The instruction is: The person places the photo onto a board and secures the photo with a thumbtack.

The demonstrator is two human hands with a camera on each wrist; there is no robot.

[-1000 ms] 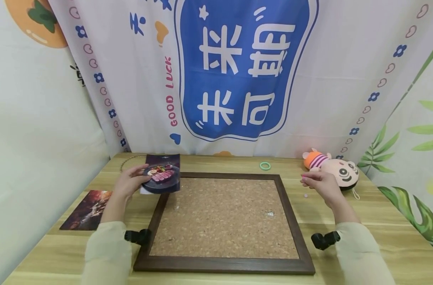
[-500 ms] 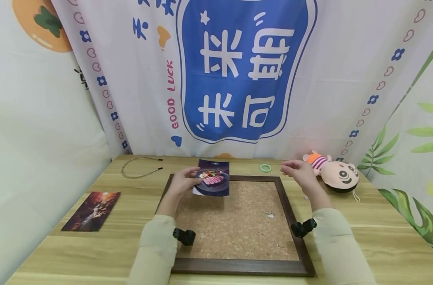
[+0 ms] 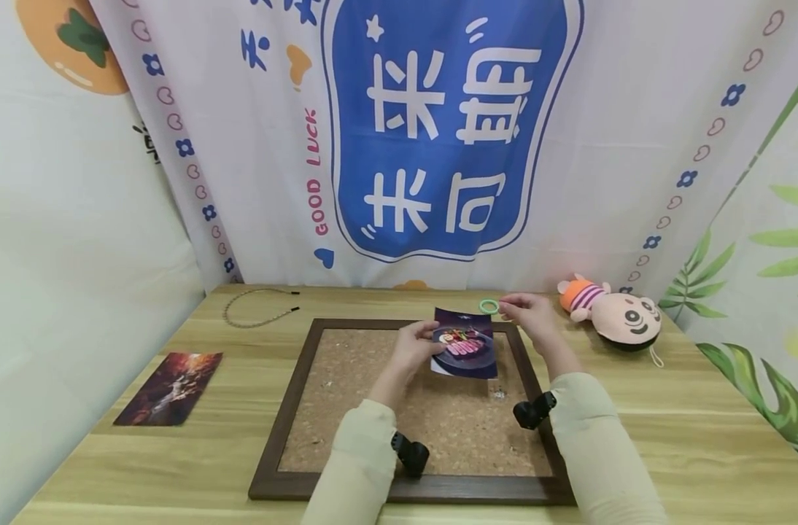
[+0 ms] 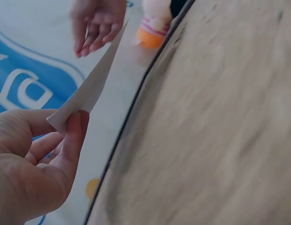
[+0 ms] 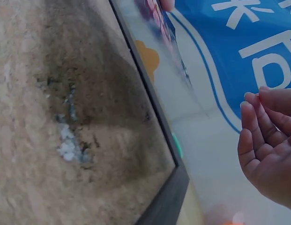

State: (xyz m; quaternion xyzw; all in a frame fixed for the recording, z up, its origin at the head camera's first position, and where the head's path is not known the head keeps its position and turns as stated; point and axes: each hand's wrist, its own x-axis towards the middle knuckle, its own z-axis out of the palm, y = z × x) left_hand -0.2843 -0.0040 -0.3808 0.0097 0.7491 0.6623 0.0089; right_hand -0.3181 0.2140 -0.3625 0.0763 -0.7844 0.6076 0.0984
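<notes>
The thumb and fingers of the left hand point(image 3: 413, 348) are pinching the left edge of a dark glossy picture point(image 3: 466, 351) printed with a plate of sliced meat. In the left wrist view its pale back is showing, slanting up from the grip. The right hand point(image 3: 529, 316) is holding its thumb and forefinger pressed together at the tips, seemingly on a tiny reddish thing point(image 5: 258, 95), too small to make out, while the other fingers are curling loosely beneath. The two hands are facing each other, with the picture's right edge near the right fingertips.

The picture is hanging in the air over the right part of a cork board point(image 3: 353, 408) framed in dark wood. A whitish patch point(image 3: 500, 394) is marking the cork below it. Just past the far edge of the board, a green ring point(image 3: 481, 308) is lying near the right hand.

Farther out, a soft toy point(image 3: 616, 317) is lying at the right of the wooden table point(image 3: 694, 452). At the left, an autumn-coloured picture point(image 3: 169, 390) is lying flat, and a thin cord point(image 3: 225, 313) is curving behind it.
</notes>
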